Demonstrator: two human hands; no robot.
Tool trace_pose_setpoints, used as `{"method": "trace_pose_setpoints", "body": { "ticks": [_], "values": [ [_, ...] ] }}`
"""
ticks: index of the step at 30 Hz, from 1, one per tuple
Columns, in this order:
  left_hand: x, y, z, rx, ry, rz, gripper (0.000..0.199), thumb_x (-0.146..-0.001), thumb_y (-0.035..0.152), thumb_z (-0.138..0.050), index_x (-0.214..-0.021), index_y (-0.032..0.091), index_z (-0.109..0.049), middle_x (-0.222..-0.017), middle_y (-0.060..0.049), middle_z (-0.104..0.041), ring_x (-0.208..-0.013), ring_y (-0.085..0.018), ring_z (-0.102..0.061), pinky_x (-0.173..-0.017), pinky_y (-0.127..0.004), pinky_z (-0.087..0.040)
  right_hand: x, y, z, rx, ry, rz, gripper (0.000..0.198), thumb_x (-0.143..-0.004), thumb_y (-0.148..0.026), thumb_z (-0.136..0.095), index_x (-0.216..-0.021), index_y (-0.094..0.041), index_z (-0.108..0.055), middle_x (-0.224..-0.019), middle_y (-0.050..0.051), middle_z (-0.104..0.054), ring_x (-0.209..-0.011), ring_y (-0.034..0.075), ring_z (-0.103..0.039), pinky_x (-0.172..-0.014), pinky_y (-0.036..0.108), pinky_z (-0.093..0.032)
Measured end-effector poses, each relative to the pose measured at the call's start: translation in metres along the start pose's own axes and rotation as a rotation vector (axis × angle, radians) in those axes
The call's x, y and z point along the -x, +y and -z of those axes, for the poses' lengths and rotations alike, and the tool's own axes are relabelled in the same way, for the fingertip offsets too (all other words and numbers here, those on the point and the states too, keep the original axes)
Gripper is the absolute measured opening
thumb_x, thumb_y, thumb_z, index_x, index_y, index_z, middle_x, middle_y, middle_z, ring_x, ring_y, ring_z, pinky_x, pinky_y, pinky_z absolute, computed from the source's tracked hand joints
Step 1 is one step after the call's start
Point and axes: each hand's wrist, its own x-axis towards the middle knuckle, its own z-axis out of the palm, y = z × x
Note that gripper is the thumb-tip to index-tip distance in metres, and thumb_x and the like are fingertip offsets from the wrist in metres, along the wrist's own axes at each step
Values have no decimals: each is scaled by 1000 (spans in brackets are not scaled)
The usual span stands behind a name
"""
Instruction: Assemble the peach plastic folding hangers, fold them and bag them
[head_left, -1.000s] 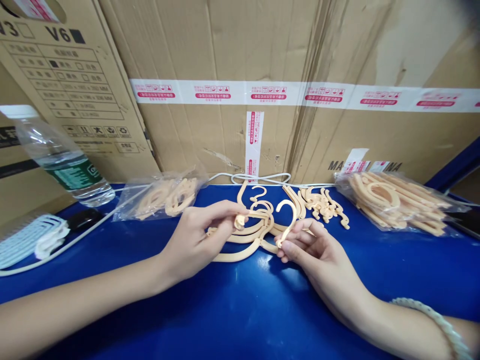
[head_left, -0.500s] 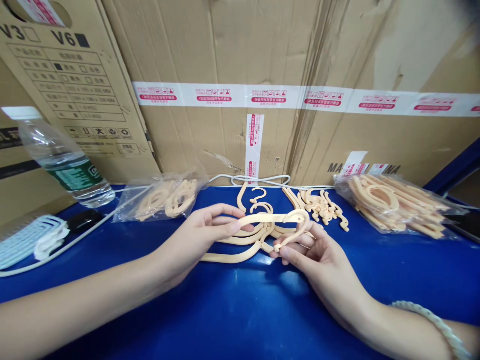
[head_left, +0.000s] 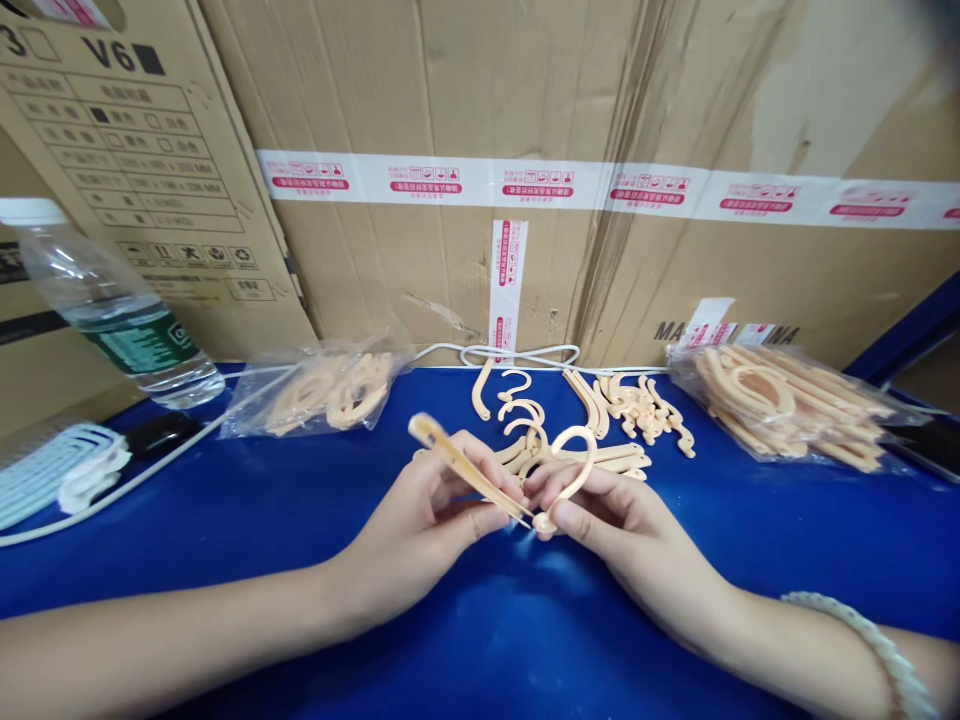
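Observation:
Between the fingers of my left hand is a beige plastic hanger arm, tilted with its far end up to the left. My right hand pinches a beige hanger hook by its knobbed base, the curve standing upward. The lower end of the arm meets the hook's base or lies just beside it; whether they are joined I cannot tell. Behind both hands lie hangers on the blue table, partly hidden by my fingers.
Loose hooks and arms lie farther back. Clear bags of hanger parts stand left and right. A water bottle, a pale blue brush and a white cable are also here. Cardboard boxes wall the back.
The hanger arm has swung from level to tilted, its end now down by the hook's base. Both hands have come closer together, and the hook stands more upright.

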Motion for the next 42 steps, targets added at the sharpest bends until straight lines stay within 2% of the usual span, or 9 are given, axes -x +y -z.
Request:
{"method": "trace_pose_setpoints", "body": {
  "ticks": [5, 11, 19, 23, 27, 32, 36, 39, 42],
  "values": [
    [5, -5, 0, -133, 5, -87, 11, -87, 14, -65, -85, 18, -55, -85, 2, -61, -87, -12, -64, -80, -24, -52, -1, -1, 0, -20, -56, -36, 17, -84, -37, -70, -84, -20, -67, -91, 3, -68, -74, 13, -64, -71, 28, -58],
    [7, -5, 0, -286, 36, -124, 12, -86, 17, -66, -82, 17, -55, -86, -1, -63, -85, -15, -64, -79, -29, -51, -1, 0, 0, -38, -68, -86, 19, -82, -37, -73, -88, -20, -67, -84, 2, -70, -71, 13, -67, -71, 28, -59],
    [5, -11, -2, -41, -42, -112, 18, -84, 9, -66, -77, 17, -52, -89, -1, -66, -86, -14, -66, -76, -25, -52, 1, 1, 3, 51, -73, -35, 23, -85, -39, -70, -83, -18, -61, -71, 2, -70, -65, 13, -66, -68, 28, -57],
    [5, -12, -1, -93, -35, -70, 19, -82, 13, -69, -74, 16, -52, -90, -3, -66, -83, -15, -65, -71, -25, -50, 3, 4, 3, 83, -62, -10, 25, -84, -39, -69, -80, -18, -56, -68, 0, -66, -62, 11, -63, -63, 25, -54],
    [6, -8, -3, -123, -32, -13, 22, -78, 10, -69, -71, 17, -50, -85, 1, -66, -84, -14, -64, -73, -25, -49, 6, 7, 1, 116, -57, 0, 23, -85, -36, -68, -79, -18, -54, -64, -1, -62, -58, 10, -61, -59, 22, -50],
    [7, -7, -7, -203, -12, 53, 22, -78, 16, -70, -72, 18, -49, -82, 3, -64, -80, -13, -62, -70, -25, -48, 7, 7, -1, 121, -41, 25, 24, -86, -33, -66, -76, -20, -49, -62, -3, -60, -55, 10, -58, -56, 22, -47],
    [4, -11, -9, -86, 12, 97, 23, -77, 20, -71, -72, 18, -49, -73, 4, -60, -72, -12, -60, -67, -24, -47, 8, 6, -4, 161, -61, 77, 22, -88, -33, -65, -76, -20, -52, -73, 0, -61, -66, 12, -57, -63, 25, -48],
    [3, -14, -9, -61, 8, 171, 21, -74, 24, -74, -77, 16, -55, -77, 2, -61, -69, -11, -58, -66, -23, -47, 10, 6, -7, 256, -31, 130, 23, -87, -35, -67, -75, -19, -55, -79, 0, -57, -73, 13, -54, -66, 25, -46],
    [4, -13, -9, -58, 18, 190, 20, -72, 24, -76, -79, 16, -58, -78, 1, -63, -69, -11, -59, -65, -22, -48, 11, 2, -7, 300, -38, 134, 24, -85, -38, -69, -75, -19, -58, -76, 0, -56, -70, 13, -52, -63, 25, -44]
  ]
}}
